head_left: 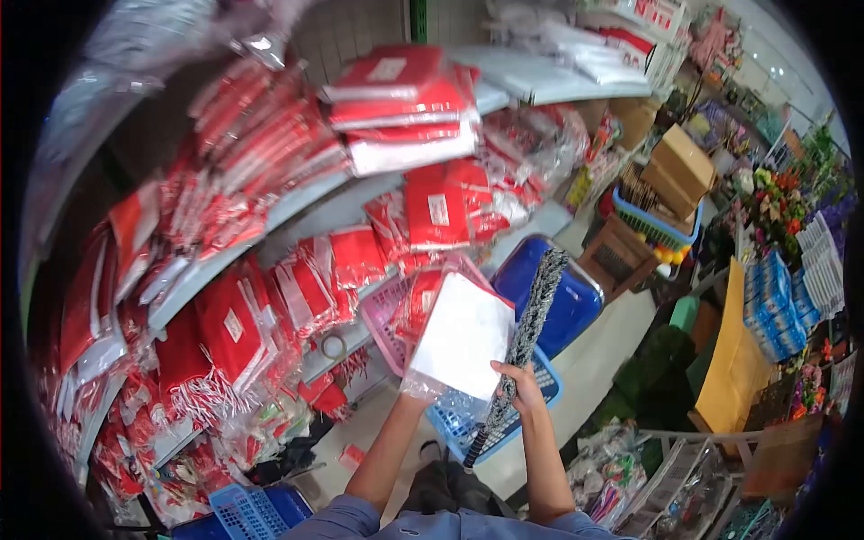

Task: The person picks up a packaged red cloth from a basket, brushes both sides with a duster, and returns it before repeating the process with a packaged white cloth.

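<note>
My left hand [416, 392] is under the near left edge of a clear plastic packet [461, 335] with a white face and a red edge. The packet hides its fingers, but it bears the packet's weight. My right hand [520, 387] is closed round a long grey fluffy duster [533, 310], which slants from upper right down to a dark handle by my legs. The right thumb lies near the packet's right edge. Below the packet are a pink basket [385, 328] holding red packets and a light blue basket [549, 382].
Shelves on the left carry stacks of red packets [396, 76] in plastic. A roll of tape [334, 346] sits on a lower shelf edge. A dark blue bin [576, 297] stands ahead. To the right are a filled blue basket [661, 229], a yellow board [740, 351] and a metal rack [666, 468].
</note>
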A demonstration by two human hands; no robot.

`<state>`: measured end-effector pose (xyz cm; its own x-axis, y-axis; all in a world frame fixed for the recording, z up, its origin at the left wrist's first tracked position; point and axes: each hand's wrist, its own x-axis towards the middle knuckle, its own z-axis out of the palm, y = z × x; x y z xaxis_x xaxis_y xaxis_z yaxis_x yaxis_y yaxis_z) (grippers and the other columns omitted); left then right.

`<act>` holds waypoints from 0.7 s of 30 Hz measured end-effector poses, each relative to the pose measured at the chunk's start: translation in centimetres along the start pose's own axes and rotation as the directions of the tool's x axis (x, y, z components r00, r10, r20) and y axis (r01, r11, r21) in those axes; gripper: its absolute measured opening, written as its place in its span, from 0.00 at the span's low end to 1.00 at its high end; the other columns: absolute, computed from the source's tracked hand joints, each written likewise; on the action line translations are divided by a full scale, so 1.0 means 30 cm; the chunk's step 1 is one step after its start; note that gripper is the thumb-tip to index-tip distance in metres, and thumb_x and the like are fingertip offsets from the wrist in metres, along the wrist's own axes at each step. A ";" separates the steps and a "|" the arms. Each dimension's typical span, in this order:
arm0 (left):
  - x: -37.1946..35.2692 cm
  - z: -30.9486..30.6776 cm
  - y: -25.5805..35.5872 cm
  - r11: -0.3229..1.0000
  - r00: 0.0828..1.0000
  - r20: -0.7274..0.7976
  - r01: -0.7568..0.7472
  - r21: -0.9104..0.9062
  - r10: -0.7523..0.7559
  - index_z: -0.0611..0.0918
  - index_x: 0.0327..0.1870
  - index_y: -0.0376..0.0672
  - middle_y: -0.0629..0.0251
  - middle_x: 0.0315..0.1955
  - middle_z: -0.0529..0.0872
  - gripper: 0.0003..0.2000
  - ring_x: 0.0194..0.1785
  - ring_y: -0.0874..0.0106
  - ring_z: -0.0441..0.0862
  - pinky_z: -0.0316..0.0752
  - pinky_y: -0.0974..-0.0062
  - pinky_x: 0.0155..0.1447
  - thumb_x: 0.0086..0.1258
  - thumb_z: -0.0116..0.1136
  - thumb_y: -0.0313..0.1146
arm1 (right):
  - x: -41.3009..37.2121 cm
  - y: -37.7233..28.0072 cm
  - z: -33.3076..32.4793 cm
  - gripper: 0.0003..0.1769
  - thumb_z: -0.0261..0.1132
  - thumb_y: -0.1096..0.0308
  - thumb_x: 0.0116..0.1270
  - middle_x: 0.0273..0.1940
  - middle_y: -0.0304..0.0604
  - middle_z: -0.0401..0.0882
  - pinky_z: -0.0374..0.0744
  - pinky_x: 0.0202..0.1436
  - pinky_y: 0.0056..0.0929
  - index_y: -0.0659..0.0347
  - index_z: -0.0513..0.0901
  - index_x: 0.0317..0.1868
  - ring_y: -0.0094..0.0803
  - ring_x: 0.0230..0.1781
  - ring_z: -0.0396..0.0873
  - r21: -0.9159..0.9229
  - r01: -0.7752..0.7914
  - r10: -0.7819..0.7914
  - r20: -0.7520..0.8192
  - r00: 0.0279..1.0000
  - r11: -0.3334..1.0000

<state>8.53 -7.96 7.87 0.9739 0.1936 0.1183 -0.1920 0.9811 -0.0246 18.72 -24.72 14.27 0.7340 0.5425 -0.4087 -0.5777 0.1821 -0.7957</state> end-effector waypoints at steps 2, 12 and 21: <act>0.012 0.033 0.004 0.966 0.997 -0.071 -0.022 0.259 0.041 0.59 0.68 0.41 0.57 0.63 0.66 0.36 0.63 0.59 0.67 0.61 0.59 0.66 0.68 0.34 0.61 | -0.071 -0.094 0.060 0.28 0.69 0.76 0.50 0.33 0.42 0.75 0.70 0.15 0.23 0.64 0.67 0.51 0.28 0.24 0.75 -0.060 0.055 -0.052 0.036 0.998 0.997; -0.040 0.272 -0.056 -0.193 0.902 0.304 -0.254 0.948 0.306 0.63 0.64 0.37 0.56 0.58 0.71 0.23 0.59 0.65 0.71 0.68 0.66 0.62 0.70 0.46 0.38 | -0.253 -0.271 0.173 0.19 0.69 0.76 0.51 0.29 0.39 0.74 0.68 0.12 0.21 0.64 0.72 0.43 0.24 0.20 0.73 -0.209 0.200 -0.148 0.241 0.959 0.957; -0.204 0.371 0.116 0.592 0.920 0.084 -0.314 0.742 0.383 0.65 0.63 0.40 0.58 0.56 0.73 0.21 0.58 0.66 0.72 0.69 0.67 0.61 0.72 0.42 0.38 | -0.219 -0.150 0.381 0.20 0.74 0.68 0.49 0.30 0.38 0.78 0.74 0.35 0.25 0.67 0.76 0.39 0.25 0.26 0.75 -0.583 0.612 -0.577 0.277 0.768 0.534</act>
<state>0.56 -5.72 18.13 0.8123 0.5538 0.1827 -0.5091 0.5207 0.6853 12.42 -19.72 25.65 0.7981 0.5390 0.2691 0.3487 -0.0490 -0.9360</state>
